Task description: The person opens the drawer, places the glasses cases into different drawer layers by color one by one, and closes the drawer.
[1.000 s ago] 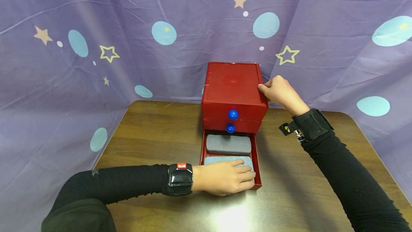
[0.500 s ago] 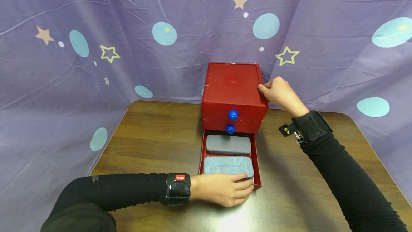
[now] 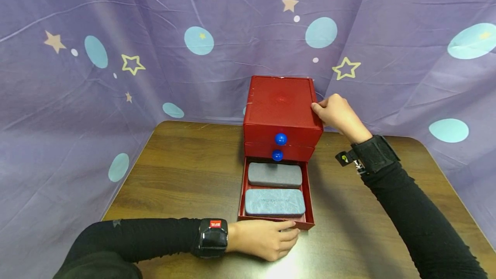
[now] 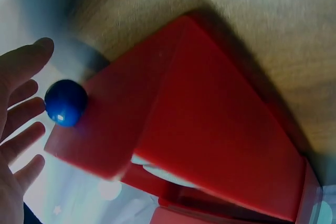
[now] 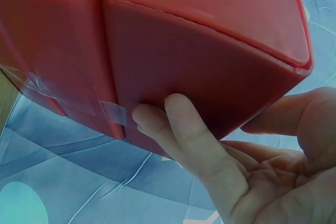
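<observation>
A red drawer cabinet [image 3: 280,102] has its bottom drawer [image 3: 308,197] pulled out. Lying in that drawer are a grey case [image 3: 275,174] and, nearer me, a light blue case [image 3: 275,202]. My left hand [image 3: 265,239] is in front of the drawer, fingers spread and relaxed. In the left wrist view, those fingertips are beside the drawer's blue knob [image 4: 65,103]; whether they touch it I cannot tell. My right hand [image 3: 338,114] grips the cabinet's right edge, thumb at the top and fingers [image 5: 184,119] against its side.
Two upper drawers with blue knobs [image 3: 280,138] are closed. The cabinet stands on a wooden table [image 3: 186,158] near its back edge. Behind hangs a purple curtain [image 3: 240,3] with stars and dots.
My left hand has moved off the light blue case, toward me, and is now in front of the drawer. My right hand keeps its place on the cabinet.
</observation>
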